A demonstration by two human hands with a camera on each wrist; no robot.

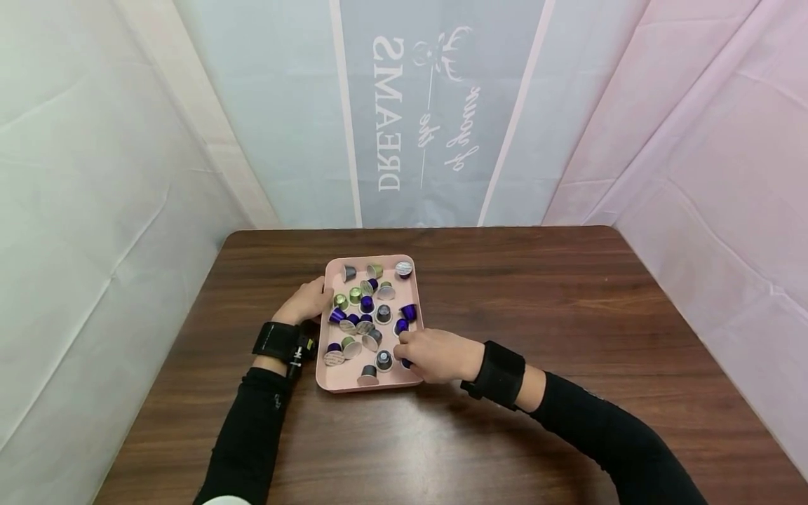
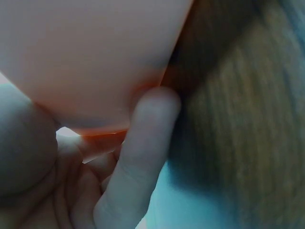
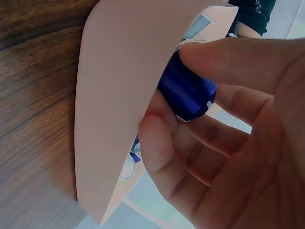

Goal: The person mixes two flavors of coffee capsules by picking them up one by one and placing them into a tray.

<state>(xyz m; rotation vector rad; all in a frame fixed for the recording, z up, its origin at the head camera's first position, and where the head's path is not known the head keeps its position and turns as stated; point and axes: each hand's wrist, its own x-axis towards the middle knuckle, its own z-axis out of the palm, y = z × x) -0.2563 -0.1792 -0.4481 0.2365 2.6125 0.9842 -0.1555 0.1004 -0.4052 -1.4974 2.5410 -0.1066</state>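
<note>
A pink rectangular tray (image 1: 341,382) holds many small coffee capsules in purple-blue, green and grey. My left hand (image 1: 308,301) grips the tray's left rim; the left wrist view shows the fingers (image 2: 147,124) against the tray wall (image 2: 90,52). At the tray's lower right edge, my right hand (image 1: 438,354) pinches a shiny blue coffee capsule (image 3: 188,90) between thumb and fingers, just inside the tray wall (image 3: 114,95). From the head view that capsule is mostly covered by the hand. Some capsules stand lid-down, among them a grey capsule (image 1: 384,360); others lie tipped over.
The tray rests on a dark brown wooden table (image 1: 536,301). Behind it hangs a pale blue curtain (image 1: 435,203) with printed lettering, and white cloth (image 1: 95,210) hangs at both sides.
</note>
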